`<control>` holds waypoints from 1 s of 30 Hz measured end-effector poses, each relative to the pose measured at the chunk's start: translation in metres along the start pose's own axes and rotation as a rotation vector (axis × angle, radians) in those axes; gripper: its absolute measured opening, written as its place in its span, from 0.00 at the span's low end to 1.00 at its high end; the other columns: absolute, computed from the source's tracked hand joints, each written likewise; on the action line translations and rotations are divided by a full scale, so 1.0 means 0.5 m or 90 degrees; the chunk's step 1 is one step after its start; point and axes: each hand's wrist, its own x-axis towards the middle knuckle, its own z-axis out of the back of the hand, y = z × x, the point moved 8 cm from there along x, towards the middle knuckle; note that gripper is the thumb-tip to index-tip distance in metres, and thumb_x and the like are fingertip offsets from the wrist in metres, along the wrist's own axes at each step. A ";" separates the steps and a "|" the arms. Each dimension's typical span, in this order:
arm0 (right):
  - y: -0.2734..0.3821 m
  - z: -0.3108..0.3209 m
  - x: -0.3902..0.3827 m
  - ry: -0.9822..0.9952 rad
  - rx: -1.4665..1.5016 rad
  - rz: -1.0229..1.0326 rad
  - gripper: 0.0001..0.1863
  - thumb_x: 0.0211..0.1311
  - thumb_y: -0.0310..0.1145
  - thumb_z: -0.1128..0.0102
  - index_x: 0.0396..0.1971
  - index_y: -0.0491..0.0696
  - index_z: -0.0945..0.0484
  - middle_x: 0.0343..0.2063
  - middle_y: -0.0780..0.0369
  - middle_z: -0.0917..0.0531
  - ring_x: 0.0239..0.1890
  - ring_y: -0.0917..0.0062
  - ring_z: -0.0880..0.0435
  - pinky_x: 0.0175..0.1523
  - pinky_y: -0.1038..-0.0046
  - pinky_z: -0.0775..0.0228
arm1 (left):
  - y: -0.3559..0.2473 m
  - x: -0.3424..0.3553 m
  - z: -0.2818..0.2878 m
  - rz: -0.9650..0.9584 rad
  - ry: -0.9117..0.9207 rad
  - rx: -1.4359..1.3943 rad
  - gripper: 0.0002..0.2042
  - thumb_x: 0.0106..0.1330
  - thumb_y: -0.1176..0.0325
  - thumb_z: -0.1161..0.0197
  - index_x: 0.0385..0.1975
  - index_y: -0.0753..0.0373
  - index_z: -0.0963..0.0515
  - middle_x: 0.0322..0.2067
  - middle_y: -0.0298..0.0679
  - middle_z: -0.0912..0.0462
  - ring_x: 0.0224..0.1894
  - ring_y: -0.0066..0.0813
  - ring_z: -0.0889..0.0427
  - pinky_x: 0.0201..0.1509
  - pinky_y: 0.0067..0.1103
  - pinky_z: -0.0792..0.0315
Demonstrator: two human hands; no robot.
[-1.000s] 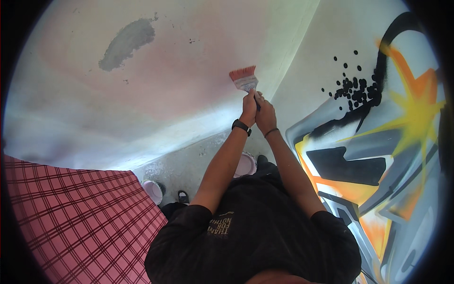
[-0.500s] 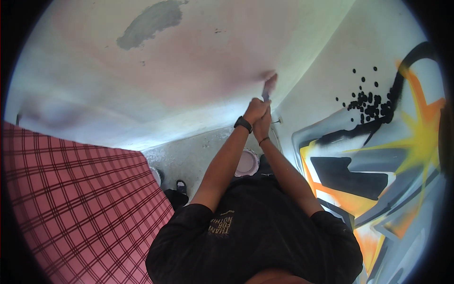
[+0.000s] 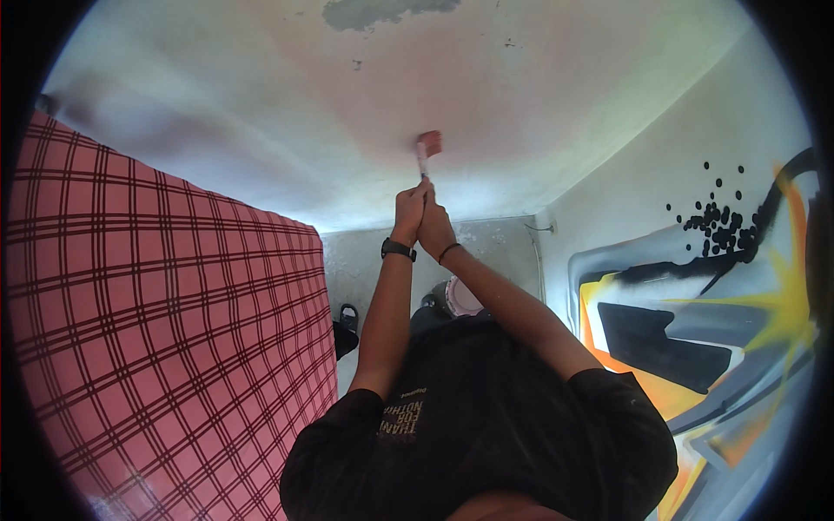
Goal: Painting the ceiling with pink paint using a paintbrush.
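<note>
A paintbrush (image 3: 429, 143) with red-pink bristles and a paint-smeared handle is against the pale wall (image 3: 521, 104), which has faint pink washes and a grey bare patch higher up. My left hand (image 3: 408, 211), with a dark watch at the wrist, is closed round the handle. My right hand (image 3: 436, 227), with a thin dark band at the wrist, is closed on it too, just beside and partly behind the left. Both forearms reach up from the lower middle.
Pink plaid covering (image 3: 156, 330) stands at the left. A graffiti-painted wall (image 3: 712, 330) is at the right, with a cable (image 3: 545, 228) near the corner. On the concrete floor (image 3: 373, 252) are a bucket of pink paint (image 3: 465, 295), partly hidden by my body, and footwear (image 3: 348, 317).
The brush and both hands swung right, then moved left along the wall. The view has shifted: the grey patch sits higher and farther right, and the plaid covering fills more of the left.
</note>
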 end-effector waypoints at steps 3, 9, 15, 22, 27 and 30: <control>0.001 -0.072 0.011 0.169 -0.159 0.064 0.24 0.63 0.32 0.50 0.58 0.43 0.41 0.33 0.42 0.17 0.38 0.45 0.18 0.43 0.48 0.27 | 0.030 -0.011 0.068 -0.019 -0.120 -0.070 0.19 0.71 0.56 0.43 0.25 0.67 0.20 0.23 0.33 0.23 0.26 0.19 0.27 0.32 0.20 0.32; -0.025 -0.023 0.010 0.179 -0.139 0.066 0.27 0.63 0.33 0.48 0.61 0.46 0.40 0.34 0.43 0.17 0.39 0.47 0.18 0.42 0.50 0.26 | 0.058 -0.010 0.042 -0.058 -0.211 -0.087 0.22 0.72 0.57 0.45 0.23 0.71 0.21 0.21 0.33 0.23 0.25 0.19 0.28 0.31 0.23 0.33; -0.115 0.172 0.025 -0.038 0.059 0.071 0.26 0.64 0.32 0.46 0.62 0.48 0.35 0.39 0.46 0.17 0.45 0.51 0.17 0.46 0.59 0.25 | 0.024 0.019 -0.179 -0.134 -0.123 0.106 0.23 0.69 0.58 0.40 0.17 0.73 0.21 0.14 0.32 0.26 0.20 0.17 0.33 0.24 0.23 0.38; -0.199 0.359 -0.011 -0.231 0.086 0.008 0.24 0.64 0.31 0.45 0.60 0.45 0.32 0.45 0.48 0.18 0.49 0.61 0.17 0.52 0.64 0.28 | 0.030 0.008 -0.425 -0.154 0.062 0.178 0.24 0.67 0.56 0.38 0.19 0.75 0.21 0.12 0.33 0.27 0.19 0.16 0.33 0.22 0.25 0.38; -0.187 0.462 -0.021 -0.462 0.195 0.070 0.25 0.63 0.31 0.45 0.60 0.42 0.34 0.44 0.55 0.19 0.48 0.69 0.20 0.53 0.69 0.31 | -0.048 -0.011 -0.571 -0.224 0.255 0.273 0.23 0.62 0.55 0.36 0.19 0.74 0.20 0.11 0.44 0.23 0.16 0.24 0.25 0.24 0.30 0.31; -0.110 0.470 -0.014 -0.519 0.169 0.115 0.26 0.62 0.30 0.44 0.60 0.43 0.35 0.42 0.51 0.18 0.46 0.63 0.18 0.50 0.66 0.29 | -0.082 0.002 -0.557 -0.203 0.284 0.256 0.22 0.63 0.56 0.36 0.18 0.73 0.20 0.12 0.41 0.22 0.17 0.22 0.25 0.24 0.28 0.31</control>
